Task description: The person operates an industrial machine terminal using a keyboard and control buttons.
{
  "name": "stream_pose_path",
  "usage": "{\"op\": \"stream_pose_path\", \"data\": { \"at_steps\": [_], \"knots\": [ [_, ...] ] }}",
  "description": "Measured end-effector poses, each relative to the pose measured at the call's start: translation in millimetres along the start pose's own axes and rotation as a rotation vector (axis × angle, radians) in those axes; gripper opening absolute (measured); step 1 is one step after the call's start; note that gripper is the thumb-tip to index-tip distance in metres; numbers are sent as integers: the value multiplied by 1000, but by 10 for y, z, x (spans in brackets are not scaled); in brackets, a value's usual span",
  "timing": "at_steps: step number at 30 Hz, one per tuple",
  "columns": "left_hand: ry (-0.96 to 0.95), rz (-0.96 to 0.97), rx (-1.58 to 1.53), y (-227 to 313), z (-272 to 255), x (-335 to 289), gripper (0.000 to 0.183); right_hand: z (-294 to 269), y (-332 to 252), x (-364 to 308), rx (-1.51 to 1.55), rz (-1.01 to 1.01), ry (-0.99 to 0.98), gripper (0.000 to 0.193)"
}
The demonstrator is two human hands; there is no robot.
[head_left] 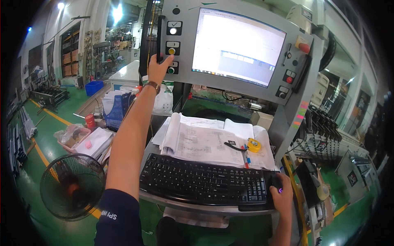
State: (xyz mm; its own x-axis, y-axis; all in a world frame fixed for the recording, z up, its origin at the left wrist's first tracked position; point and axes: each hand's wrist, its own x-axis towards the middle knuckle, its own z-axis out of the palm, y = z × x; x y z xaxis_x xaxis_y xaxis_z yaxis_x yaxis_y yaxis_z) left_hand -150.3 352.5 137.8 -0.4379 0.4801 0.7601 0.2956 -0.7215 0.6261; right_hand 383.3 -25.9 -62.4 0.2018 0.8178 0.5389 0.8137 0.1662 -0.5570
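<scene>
Left hand [159,69]: one digit reached to the lower edge of the yellow button [171,51], contact not tellable; the other fingers bent beside the black handle [160,39], their grip unclear

Yellow button: sat on the grey panel [185,37], between the white button [173,30] above and the green button [170,70] below; one straight press at its middle, clear of both neighbours, seemed soundest

Screen [238,47]: lit, right of the buttons; probably worth watching during a press

Mouse [271,179]: beside the keyboard [201,180], partly covered

Right hand [282,192]: fingers closed narrowly around the mouse; a relaxed hold likely avoided stray clicks
</scene>
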Motion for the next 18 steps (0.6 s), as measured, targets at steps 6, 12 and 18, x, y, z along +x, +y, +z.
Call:
{"op": "stream_pose_path", "data": {
  "at_steps": [6,12,18],
  "knots": [
    [-38,54,-83,-219,-77,-11,55,36,-67,60,-32,12,-33,55],
    [-93,123,22,-183,-135,-103,63,57,-70,68,-46,22,-40,54],
    [-79,138,26,-188,-83,-124,65,68,-51,87,-43,31,-37,52]
  ]
}}
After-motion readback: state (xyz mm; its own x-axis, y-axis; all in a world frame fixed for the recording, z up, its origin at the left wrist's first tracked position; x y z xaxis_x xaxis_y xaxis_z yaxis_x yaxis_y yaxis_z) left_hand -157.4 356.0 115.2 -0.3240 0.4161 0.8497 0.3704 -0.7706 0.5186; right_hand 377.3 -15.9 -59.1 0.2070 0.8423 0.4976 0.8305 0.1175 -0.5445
